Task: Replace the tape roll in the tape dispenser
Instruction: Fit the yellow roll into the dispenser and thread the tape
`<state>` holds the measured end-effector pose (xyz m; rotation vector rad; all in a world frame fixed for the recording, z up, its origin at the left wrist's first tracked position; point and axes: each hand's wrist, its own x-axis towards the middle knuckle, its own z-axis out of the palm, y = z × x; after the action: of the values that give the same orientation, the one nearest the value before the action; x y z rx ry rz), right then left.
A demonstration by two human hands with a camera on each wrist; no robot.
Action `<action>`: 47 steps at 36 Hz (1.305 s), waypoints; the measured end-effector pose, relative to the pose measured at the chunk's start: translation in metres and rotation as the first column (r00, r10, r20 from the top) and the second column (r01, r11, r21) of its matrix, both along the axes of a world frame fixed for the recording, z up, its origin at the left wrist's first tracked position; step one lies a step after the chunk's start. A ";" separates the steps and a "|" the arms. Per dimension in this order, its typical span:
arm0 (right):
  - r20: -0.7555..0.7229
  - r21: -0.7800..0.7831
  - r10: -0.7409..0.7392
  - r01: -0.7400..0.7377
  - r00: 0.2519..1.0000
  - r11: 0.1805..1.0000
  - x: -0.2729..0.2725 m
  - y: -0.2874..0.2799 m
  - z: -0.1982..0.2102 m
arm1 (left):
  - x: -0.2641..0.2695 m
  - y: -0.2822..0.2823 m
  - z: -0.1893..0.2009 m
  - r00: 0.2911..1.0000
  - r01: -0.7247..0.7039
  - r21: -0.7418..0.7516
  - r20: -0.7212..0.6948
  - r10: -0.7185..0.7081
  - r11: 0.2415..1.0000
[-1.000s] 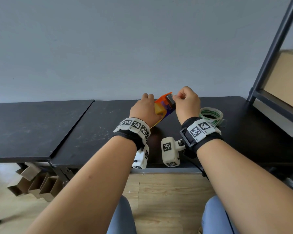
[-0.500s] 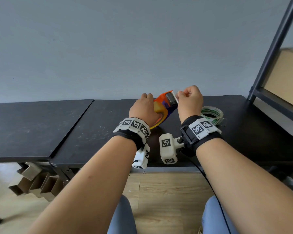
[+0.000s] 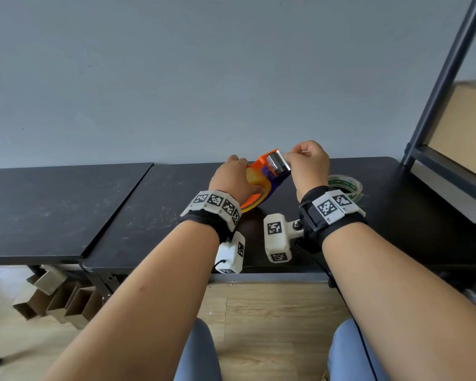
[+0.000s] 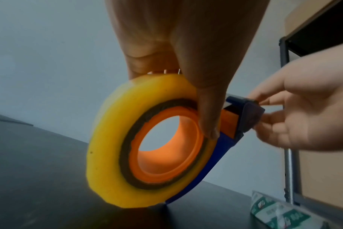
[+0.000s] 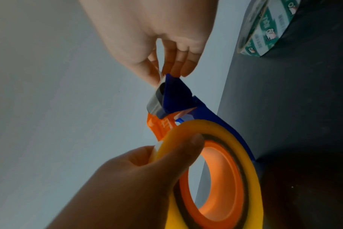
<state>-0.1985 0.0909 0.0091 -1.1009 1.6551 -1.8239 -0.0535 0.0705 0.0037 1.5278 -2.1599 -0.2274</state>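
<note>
My left hand (image 3: 239,178) grips an orange and blue tape dispenser (image 3: 268,174) that rests on its lower edge on the black table (image 3: 149,215). A yellow tape roll (image 4: 108,147) sits on the dispenser's orange hub, and my left thumb (image 4: 207,111) lies across the roll's face. My right hand (image 3: 293,158) pinches the tape end at the metal cutter (image 5: 157,99) on the dispenser's head. A thin, nearly spent roll with a green and white printed core (image 3: 345,185) lies flat on the table just right of my right wrist.
A black metal shelf frame (image 3: 437,105) stands at the right with a cardboard box (image 3: 462,127) on it. A second black table top (image 3: 52,204) adjoins on the left. Cardboard pieces (image 3: 55,298) lie on the floor under the left table.
The dispenser's head has tipped up, so the metal cutter now shows. My right hand has moved up and slightly right with it. The left hand keeps its grip.
</note>
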 end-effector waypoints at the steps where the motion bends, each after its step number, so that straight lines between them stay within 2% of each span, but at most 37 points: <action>1: 0.032 0.004 0.022 -0.022 0.999 1.000 -0.001 0.001 0.001 | 0.001 -0.001 0.001 1.000 -0.002 0.015 -0.018 0.002 1.000; 5: 0.138 0.028 0.096 -0.101 0.986 0.994 -0.005 0.003 0.006 | 0.004 -0.005 0.003 0.997 0.004 0.073 -0.083 0.002 0.997; 11: 0.234 0.081 0.096 -0.118 0.968 0.990 -0.006 0.003 0.003 | 0.002 -0.007 0.001 0.994 -0.005 0.098 -0.111 0.016 0.995; 16: 0.211 0.095 0.029 -0.050 0.977 0.994 -0.008 0.001 0.002 | 0.000 -0.007 0.000 0.999 0.017 0.099 -0.050 -0.012 0.995; 22: 0.195 0.163 0.131 -0.164 0.972 0.973 -0.013 0.002 0.003 | 0.004 -0.009 0.003 0.999 0.031 0.129 -0.032 -0.027 0.991; 27: 0.163 0.160 0.092 -0.119 0.982 0.980 -0.005 -0.002 0.000 | 0.007 -0.006 0.002 0.999 0.035 0.147 -0.022 -0.033 0.989; 35: 0.146 0.196 0.103 -0.131 0.984 0.972 -0.008 -0.004 -0.011 | 0.014 -0.002 0.002 0.997 0.048 0.136 0.046 -0.055 0.989; 42: 0.147 0.269 0.076 -0.114 0.986 0.956 -0.013 -0.004 -0.013 | 0.016 -0.002 0.003 0.999 0.042 0.113 -0.005 -0.042 0.993; 47: 0.101 0.269 0.134 -0.156 0.986 0.950 -0.011 0.000 -0.013 | 0.012 -0.001 0.008 0.997 0.050 0.099 0.046 -0.055 0.994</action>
<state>-0.2098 0.0913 -0.0039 -0.9839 1.6722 -1.4726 -0.0418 0.0692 0.0120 1.5455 -2.2589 -0.3212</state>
